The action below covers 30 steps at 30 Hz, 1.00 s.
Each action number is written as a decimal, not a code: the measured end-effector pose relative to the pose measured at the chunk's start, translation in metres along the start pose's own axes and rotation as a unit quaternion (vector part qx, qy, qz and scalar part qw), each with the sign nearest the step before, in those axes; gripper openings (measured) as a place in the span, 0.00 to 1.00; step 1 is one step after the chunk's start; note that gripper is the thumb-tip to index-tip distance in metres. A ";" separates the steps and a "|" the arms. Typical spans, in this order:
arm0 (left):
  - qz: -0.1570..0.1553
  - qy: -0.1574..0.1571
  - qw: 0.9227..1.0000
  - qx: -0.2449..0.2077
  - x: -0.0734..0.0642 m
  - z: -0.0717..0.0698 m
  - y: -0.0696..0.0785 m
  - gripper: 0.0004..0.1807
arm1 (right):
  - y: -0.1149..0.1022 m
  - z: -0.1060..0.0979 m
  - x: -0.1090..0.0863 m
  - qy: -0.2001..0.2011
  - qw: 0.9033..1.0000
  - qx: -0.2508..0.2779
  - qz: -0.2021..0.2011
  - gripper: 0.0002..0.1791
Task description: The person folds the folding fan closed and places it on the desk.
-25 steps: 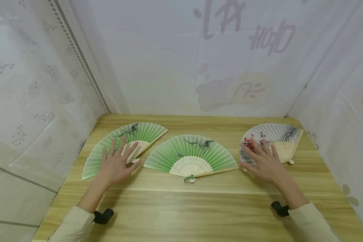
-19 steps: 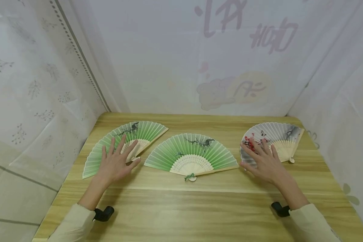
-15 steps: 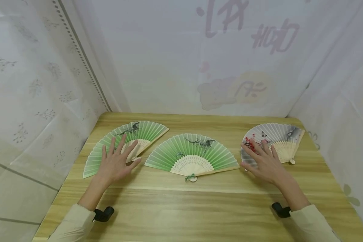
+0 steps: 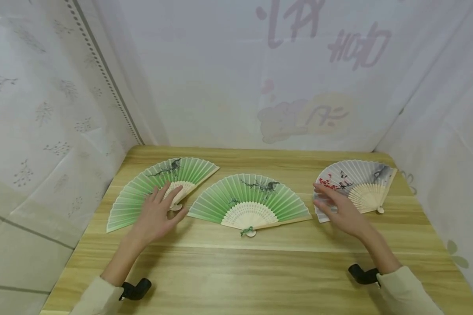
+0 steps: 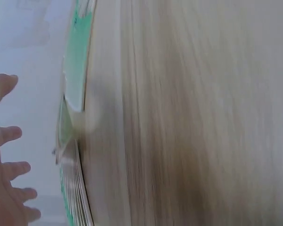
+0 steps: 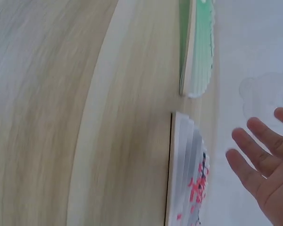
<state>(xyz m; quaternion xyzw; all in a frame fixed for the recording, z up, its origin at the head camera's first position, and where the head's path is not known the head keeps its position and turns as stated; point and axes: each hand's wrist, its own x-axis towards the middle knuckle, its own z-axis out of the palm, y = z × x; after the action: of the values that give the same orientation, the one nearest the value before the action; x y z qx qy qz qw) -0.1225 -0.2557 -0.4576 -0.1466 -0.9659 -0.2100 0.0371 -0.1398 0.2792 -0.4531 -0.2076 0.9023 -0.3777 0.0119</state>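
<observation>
Three spread folding fans lie on the table. The left green fan [image 4: 132, 203] has a dark branch print and pale ribs; my left hand [image 4: 154, 221] hovers over its lower part, covering some of the ribs. In the middle lies a second green fan [image 4: 250, 194] with a green cord at its pivot. A grey-white fan [image 4: 356, 175] with red blossoms is at the right, and my right hand [image 4: 344, 214] is over its left end. Both wrist views show the hands raised above the fans, fingers apart and holding nothing.
The wooden table [image 4: 236, 280] runs back to a white printed curtain [image 4: 205, 78]. Patterned cloth [image 4: 63, 109] hangs along the left side, and more cloth [image 4: 445, 131] along the right. A black wrist mount [image 4: 135, 288] sits at my left sleeve.
The fingers of both hands have drawn in from a wide spread, and the right hand has turned somewhat, showing more of the grey fan. The fans lie where they were.
</observation>
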 end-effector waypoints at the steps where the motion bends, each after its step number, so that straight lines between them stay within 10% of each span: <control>1: 0.008 0.012 1.000 -0.018 -0.001 0.002 0.002 0.38 | 0.000 0.002 0.001 0.006 1.000 0.018 0.003 0.27; 8: 0.045 0.076 0.988 -0.123 0.002 0.012 0.023 0.31 | -0.002 0.015 0.004 0.014 0.975 0.222 0.019 0.17; 13: 0.026 0.053 0.982 -0.182 0.001 0.018 0.033 0.29 | -0.009 0.027 0.001 -0.004 0.943 0.328 0.064 0.21; 20: -0.063 -0.023 0.971 -0.228 -0.004 0.025 0.036 0.30 | -0.017 0.044 -0.005 -0.028 0.914 0.384 0.124 0.25; 30: -0.108 -0.031 0.972 -0.206 -0.004 0.031 0.036 0.30 | -0.020 0.054 -0.010 -0.063 0.900 0.403 0.152 0.26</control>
<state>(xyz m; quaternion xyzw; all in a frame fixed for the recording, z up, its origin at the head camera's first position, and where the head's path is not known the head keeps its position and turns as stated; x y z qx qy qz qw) -0.1083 -0.2120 -0.4721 -0.0523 -0.9127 -0.4026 -0.0467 -0.1139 0.2340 -0.4789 -0.0691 0.6907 -0.6890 0.2084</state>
